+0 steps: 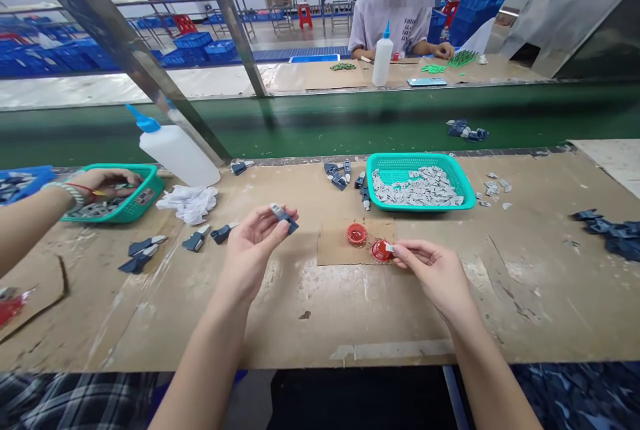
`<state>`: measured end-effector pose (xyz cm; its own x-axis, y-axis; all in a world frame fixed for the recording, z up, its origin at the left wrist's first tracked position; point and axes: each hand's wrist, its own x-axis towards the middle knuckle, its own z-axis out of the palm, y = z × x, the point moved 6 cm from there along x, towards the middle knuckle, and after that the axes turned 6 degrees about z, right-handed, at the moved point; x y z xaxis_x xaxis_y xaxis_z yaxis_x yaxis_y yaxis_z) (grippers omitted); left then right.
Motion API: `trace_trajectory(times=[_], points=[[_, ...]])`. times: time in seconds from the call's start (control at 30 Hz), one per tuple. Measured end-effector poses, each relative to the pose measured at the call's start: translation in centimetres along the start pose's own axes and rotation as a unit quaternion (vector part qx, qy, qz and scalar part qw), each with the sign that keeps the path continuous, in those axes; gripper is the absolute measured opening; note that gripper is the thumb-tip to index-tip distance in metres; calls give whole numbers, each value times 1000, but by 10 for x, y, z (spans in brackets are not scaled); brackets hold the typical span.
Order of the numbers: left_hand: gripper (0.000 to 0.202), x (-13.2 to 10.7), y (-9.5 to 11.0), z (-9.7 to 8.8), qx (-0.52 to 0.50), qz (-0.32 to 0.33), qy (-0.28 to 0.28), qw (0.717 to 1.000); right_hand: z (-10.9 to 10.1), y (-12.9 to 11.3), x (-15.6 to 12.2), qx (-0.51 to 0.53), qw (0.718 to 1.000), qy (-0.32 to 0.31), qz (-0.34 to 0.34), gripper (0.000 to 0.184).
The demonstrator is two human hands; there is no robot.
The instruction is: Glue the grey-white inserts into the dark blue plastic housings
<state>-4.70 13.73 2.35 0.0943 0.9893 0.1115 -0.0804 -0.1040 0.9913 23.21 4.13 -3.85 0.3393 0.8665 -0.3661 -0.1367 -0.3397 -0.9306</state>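
My left hand [257,243] holds a dark blue and grey plastic part [284,218] between thumb and fingers, raised above the table. Pinched in my right hand [433,267] is a small light grey plastic piece [391,249], its tip at a red cap [381,251] with shiny liquid in it. A second red cap [357,235] sits just behind on a cardboard square [335,253]. Behind my right hand stands a green basket [423,205] of small grey pieces [425,187]. Several blue and grey parts [337,175] lie left of that basket.
At left a co-worker's hand [107,183] reaches into another green basket [145,200]. A white bottle with a blue nozzle [177,153] and crumpled white gloves [190,203] are nearby. Dark parts [617,233] lie at right. Across the green belt [310,123] sits another person [390,23].
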Motion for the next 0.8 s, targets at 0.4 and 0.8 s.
trace_trajectory(times=[0.4,0.8], points=[[29,-70,-32,13,-79,-115,48,989,-8,3,2,-46,998,-5,-37,34],[28,-75,-37,32,-88,-133,22,987,-1,10,6,6,1000,13,18,37]])
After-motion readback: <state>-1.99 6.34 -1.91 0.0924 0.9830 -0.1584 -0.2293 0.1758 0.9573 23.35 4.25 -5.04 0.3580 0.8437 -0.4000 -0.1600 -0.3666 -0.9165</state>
